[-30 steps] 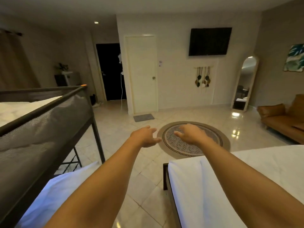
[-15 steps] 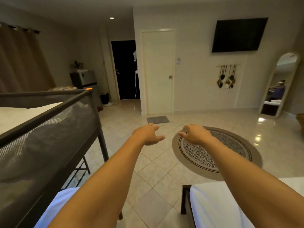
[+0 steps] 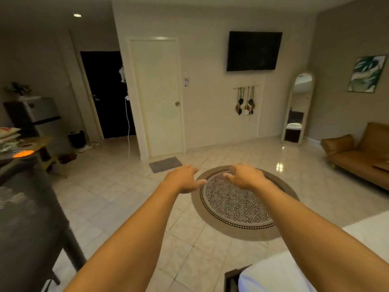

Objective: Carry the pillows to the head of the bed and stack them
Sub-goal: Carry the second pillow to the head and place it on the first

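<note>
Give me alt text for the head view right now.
Both bare arms reach forward, left hand and right hand open and empty above a round patterned rug on tiled floor. No pillow is held; a white bed corner shows lower right.

Quick count of the room: two hands out front, left hand (image 3: 182, 179) and right hand (image 3: 245, 177), both empty with fingers spread. One round rug (image 3: 242, 207), one small grey mat (image 3: 165, 164) by the white door (image 3: 159, 98). One wall TV (image 3: 253, 51), one standing mirror (image 3: 297, 108), one tan sofa (image 3: 357, 152) far right, one framed picture (image 3: 366, 73).
</note>
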A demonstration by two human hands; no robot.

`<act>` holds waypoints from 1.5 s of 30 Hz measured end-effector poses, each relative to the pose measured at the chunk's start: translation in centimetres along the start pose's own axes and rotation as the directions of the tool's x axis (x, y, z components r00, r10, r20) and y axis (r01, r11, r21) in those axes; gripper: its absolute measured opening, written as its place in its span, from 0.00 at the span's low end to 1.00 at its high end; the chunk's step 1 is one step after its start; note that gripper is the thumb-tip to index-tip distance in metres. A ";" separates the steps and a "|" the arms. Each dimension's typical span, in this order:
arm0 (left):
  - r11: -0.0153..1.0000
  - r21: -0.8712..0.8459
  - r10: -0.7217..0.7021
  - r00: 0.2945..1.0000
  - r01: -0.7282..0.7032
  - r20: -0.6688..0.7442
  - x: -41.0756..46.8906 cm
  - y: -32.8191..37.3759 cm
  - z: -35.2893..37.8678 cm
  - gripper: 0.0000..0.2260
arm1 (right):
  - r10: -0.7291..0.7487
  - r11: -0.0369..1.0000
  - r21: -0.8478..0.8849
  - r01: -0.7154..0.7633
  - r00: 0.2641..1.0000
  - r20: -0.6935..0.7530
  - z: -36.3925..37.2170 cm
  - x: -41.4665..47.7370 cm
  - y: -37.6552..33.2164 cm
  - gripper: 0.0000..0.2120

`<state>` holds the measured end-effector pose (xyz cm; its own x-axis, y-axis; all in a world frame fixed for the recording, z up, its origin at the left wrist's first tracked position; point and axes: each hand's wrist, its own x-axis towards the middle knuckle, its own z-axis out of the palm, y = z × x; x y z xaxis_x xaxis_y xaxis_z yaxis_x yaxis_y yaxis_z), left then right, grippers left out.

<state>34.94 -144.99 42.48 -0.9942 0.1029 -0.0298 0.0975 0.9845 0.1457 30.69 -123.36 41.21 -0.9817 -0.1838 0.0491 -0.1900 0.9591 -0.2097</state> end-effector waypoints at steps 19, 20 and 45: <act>0.951 0.066 0.298 0.951 -0.303 0.080 33.6 0.5 -2.4 0.34 | 0.320 0.947 0.052 -0.317 0.943 -0.091 0.1 26.3 9.3 0.28; 0.940 0.062 0.330 0.940 -0.336 0.081 35.6 1.2 -2.3 0.34 | 0.354 0.935 0.043 -0.351 0.931 -0.095 -0.2 26.9 10.3 0.28; 0.147 -0.058 0.923 0.116 -0.987 0.366 54.6 38.2 10.9 0.33 | 0.990 -0.113 0.284 -0.952 -0.132 -0.048 4.7 14.6 35.0 0.31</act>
<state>-15.19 -100.25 35.66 -0.0091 0.9730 -0.2305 0.9936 0.0348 0.1078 9.63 -93.53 29.96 -0.0586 0.9842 -0.1668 0.9538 0.0058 -0.3005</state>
